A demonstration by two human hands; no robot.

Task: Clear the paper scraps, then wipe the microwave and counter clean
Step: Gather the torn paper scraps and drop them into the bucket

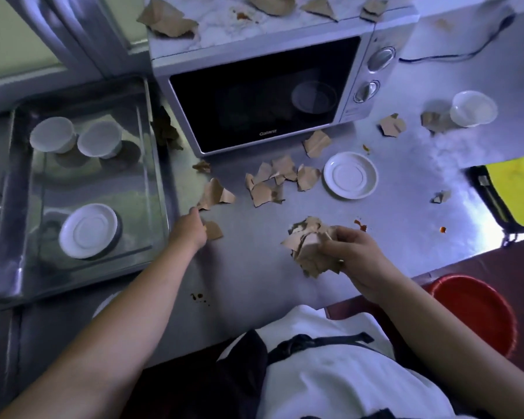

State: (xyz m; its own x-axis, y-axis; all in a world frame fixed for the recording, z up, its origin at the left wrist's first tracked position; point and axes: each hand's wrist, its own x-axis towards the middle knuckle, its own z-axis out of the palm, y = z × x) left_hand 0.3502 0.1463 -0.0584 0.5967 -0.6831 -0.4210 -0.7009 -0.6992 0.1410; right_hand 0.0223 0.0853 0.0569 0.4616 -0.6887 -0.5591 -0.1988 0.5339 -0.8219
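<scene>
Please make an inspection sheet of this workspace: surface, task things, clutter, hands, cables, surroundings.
Surface: grey metal counter, with red and brown stains.
Job's things: torn brown paper scraps on counter and on white microwave.
Clutter: white round saucer, white plastic cup, yellow-black pouch, metal tray holding cups and a saucer.
Grips: left hand reaches a scrap; right hand holds a scrap bundle.
Cables: black cable behind microwave.
Surroundings: red bucket below counter.

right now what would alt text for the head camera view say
A person's right hand holds a wad of brown paper scraps over a steel counter while the left hand reaches for a scrap. More scraps lie before and atop the microwave.
</scene>
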